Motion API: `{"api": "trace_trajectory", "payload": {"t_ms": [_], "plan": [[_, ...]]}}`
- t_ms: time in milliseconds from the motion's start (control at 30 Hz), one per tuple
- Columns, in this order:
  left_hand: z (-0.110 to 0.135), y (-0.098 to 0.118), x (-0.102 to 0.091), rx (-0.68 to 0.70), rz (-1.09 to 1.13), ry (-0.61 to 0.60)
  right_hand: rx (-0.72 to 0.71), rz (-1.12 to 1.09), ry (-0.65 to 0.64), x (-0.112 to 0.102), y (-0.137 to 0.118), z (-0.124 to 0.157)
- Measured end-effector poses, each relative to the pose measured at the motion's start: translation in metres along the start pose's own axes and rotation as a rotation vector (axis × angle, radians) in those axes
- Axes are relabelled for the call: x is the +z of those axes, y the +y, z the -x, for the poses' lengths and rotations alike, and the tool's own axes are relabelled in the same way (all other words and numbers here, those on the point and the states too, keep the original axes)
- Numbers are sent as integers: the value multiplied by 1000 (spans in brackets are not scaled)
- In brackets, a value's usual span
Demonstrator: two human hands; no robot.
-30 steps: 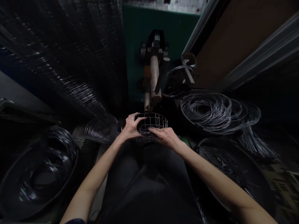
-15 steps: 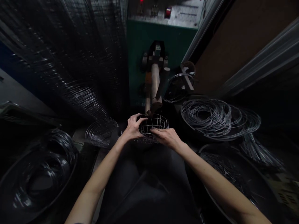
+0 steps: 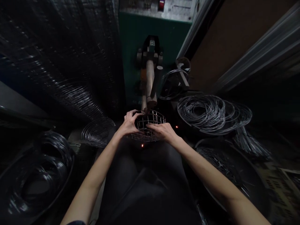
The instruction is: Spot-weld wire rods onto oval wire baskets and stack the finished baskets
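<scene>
A round wire basket (image 3: 152, 118) is held between my two hands, just under the tip of a spot welder's arm (image 3: 150, 81). My left hand (image 3: 130, 124) grips its left side, thumb and fingers curved around the wires. On the right, my right hand (image 3: 163, 131) is closed on the near side of the basket, fingers reaching over the wires. The welder's tip meets the far rim of the basket. Two glowing orange sparks (image 3: 142, 145) show, one below the basket and one to its right.
A green machine body (image 3: 131, 40) with a red switch (image 3: 161, 4) stands ahead. Wire rings fill a basin (image 3: 203, 114) at right; cut wires lie in another (image 3: 217, 162) below it. At left are a tub of wire coils (image 3: 39, 175), ring stacks (image 3: 97, 131) and hanging wire mesh (image 3: 77, 93).
Bright sparks have appeared below and to the right of the basket. The whole view has shifted slightly, and both hands keep their hold on the basket.
</scene>
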State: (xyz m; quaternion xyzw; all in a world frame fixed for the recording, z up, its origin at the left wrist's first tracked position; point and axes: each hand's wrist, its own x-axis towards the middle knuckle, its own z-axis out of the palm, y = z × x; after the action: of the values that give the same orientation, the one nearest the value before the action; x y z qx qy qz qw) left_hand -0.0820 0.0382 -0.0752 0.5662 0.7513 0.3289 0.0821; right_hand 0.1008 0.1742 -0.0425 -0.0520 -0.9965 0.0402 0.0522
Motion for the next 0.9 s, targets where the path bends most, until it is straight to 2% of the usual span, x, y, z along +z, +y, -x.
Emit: {"api": "trace_trajectory", "payload": {"t_ms": [200,433,600,700,800,900], "plan": [[-23,-12,-4,-25,24,-10,116,-51,46,0,7,-20],[-27,-10,-6,23,-7,25,243,-188,315,19,14,-11],[-46,-15,-14,-58,-29,-12,389,-342,375,17,24,-40],[-58,-23,-16,-23,-48,-1,481,-426,390,10,21,-50],[-62,-26,-14,0,4,29,514,-555,434,3,26,-26],[-60,-35,-10,-35,23,46,593,-625,456,5,57,42]]}}
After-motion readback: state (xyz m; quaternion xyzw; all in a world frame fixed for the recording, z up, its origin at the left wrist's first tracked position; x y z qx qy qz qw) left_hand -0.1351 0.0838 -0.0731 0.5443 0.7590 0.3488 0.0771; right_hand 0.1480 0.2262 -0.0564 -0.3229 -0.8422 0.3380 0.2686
